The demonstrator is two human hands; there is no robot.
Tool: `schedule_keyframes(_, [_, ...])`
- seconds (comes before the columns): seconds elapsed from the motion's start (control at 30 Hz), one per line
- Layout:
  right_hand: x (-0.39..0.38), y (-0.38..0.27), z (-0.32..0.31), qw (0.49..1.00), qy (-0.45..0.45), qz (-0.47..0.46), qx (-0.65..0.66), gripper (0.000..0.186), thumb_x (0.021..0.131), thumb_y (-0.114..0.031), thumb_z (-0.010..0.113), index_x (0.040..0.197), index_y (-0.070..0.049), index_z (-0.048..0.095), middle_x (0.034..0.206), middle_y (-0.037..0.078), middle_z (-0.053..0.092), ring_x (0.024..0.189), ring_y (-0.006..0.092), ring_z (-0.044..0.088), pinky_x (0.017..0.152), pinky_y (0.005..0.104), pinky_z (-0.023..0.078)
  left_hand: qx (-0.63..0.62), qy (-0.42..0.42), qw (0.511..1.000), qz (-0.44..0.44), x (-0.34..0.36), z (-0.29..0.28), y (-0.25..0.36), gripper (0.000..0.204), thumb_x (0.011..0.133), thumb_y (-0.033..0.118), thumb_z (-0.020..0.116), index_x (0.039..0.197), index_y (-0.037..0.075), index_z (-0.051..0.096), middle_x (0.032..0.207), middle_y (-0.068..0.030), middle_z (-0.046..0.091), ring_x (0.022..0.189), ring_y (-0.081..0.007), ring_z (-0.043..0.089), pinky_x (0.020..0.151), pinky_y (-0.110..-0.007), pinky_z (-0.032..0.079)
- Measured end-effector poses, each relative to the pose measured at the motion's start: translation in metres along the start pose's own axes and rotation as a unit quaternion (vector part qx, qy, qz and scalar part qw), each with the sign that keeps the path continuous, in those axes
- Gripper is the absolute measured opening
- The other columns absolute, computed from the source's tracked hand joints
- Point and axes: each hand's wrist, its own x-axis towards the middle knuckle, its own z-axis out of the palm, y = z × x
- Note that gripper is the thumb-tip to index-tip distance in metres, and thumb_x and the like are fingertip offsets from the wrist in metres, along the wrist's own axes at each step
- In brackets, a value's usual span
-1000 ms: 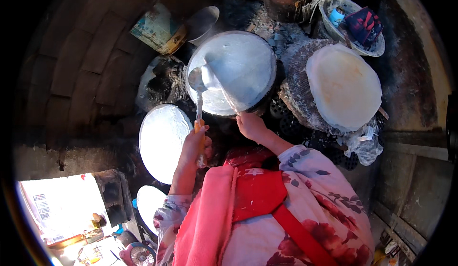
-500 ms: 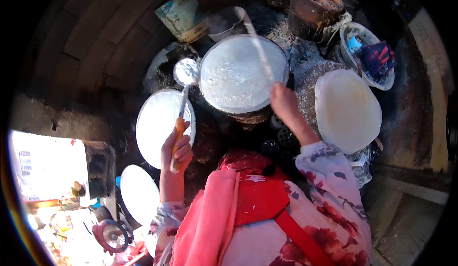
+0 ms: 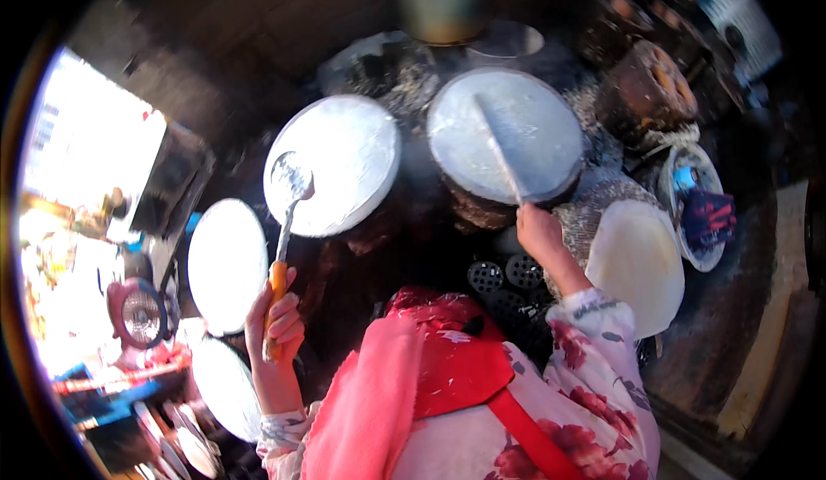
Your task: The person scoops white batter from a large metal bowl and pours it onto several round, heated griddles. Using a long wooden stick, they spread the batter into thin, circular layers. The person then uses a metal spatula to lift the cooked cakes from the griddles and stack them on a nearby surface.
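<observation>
My left hand [image 3: 280, 325] is wrapped round the orange wooden handle of a ladle [image 3: 294, 177]. The whitish, wet-looking ladle bowl is over the left part of a round pan [image 3: 361, 136] with a white surface; whether it touches cannot be told. My right hand [image 3: 542, 239] grips the near end of a thin stick [image 3: 496, 151]. That stick slants away across a second round pan [image 3: 551, 149] covered with a whitish layer, which sits on a dark stove. On the right, a thin pale round sheet [image 3: 637, 261] lies on a woven surface.
White discs [image 3: 228, 265] stand at the left, near a small fan [image 3: 142, 316]. Perforated coal briquettes [image 3: 484, 277] lie below the right pan. A pot [image 3: 508, 41] and a bucket [image 3: 443, 3] are behind it. A clay stove [image 3: 645, 97] and a basin [image 3: 701, 255] stand far right.
My view has turned, so the scene has shifted and tilted. The ladle has come from between the pans to over the left pan. My stick, blurred before, now lies across the right pan.
</observation>
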Motion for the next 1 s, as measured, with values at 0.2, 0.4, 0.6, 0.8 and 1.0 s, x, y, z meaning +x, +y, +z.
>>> schedule_keyframes(0.2, [-0.013, 0.01, 0.018, 0.987, 0.104, 0.046, 0.116, 0.029, 0.092, -0.03, 0.046, 0.087, -0.003, 0.055, 0.076, 0.022, 0.062, 0.074, 0.0428, 0.059, 0.062, 0.0528, 0.045, -0.077, -0.032, 0.996, 0.016, -0.045, -0.038, 0.005, 0.044, 0.1, 0.027, 0.031, 0.133, -0.002, 0.034, 0.067, -0.0002, 0.039, 0.044, -0.0088, 0.04, 0.041, -0.024, 0.034])
schedule_keyframes(0.4, [-0.072, -0.021, 0.032, 0.997, -0.029, -0.043, 0.055, 0.029, 0.092, -0.031, 0.047, 0.097, -0.003, 0.057, 0.082, 0.023, 0.062, 0.08, 0.0426, 0.059, 0.069, 0.0502, 0.045, -0.136, -0.046, 0.989, 0.034, -0.094, -0.074, 0.003, 0.044, 0.099, 0.028, 0.033, 0.13, -0.003, 0.037, 0.066, -0.0002, 0.039, 0.044, -0.0077, 0.039, 0.039, -0.022, 0.034])
schedule_keyframes(0.6, [-0.079, -0.004, 0.077, 0.996, -0.037, -0.022, 0.077, 0.033, 0.092, -0.03, 0.047, 0.089, 0.001, 0.057, 0.081, 0.025, 0.061, 0.077, 0.0441, 0.058, 0.065, 0.0505, 0.044, -0.166, -0.08, 0.98, 0.076, -0.155, -0.103, 0.014, 0.04, 0.098, 0.027, 0.037, 0.126, -0.002, 0.04, 0.065, 0.0008, 0.039, 0.042, -0.0066, 0.038, 0.038, -0.02, 0.033])
schedule_keyframes(0.8, [-0.105, -0.129, 0.097, 0.973, -0.079, -0.167, 0.135, 0.031, 0.092, -0.03, 0.049, 0.085, 0.0, 0.055, 0.074, 0.025, 0.059, 0.074, 0.0447, 0.056, 0.061, 0.05, 0.041, -0.127, -0.212, 0.919, 0.307, -0.222, -0.174, -0.009, 0.046, 0.1, 0.032, 0.031, 0.136, 0.003, 0.031, 0.064, 0.0002, 0.038, 0.038, -0.0062, 0.038, 0.035, -0.021, 0.034])
schedule_keyframes(1.0, [-0.115, -0.248, 0.116, 0.906, -0.141, -0.394, 0.064, 0.03, 0.092, -0.031, 0.049, 0.082, -0.004, 0.053, 0.07, 0.023, 0.058, 0.07, 0.0435, 0.057, 0.058, 0.0514, 0.041, -0.066, 0.118, 0.913, 0.385, -0.275, -0.192, -0.018, 0.036, 0.098, 0.028, 0.039, 0.125, 0.004, 0.041, 0.064, 0.0007, 0.039, 0.04, -0.0072, 0.039, 0.037, -0.021, 0.035])
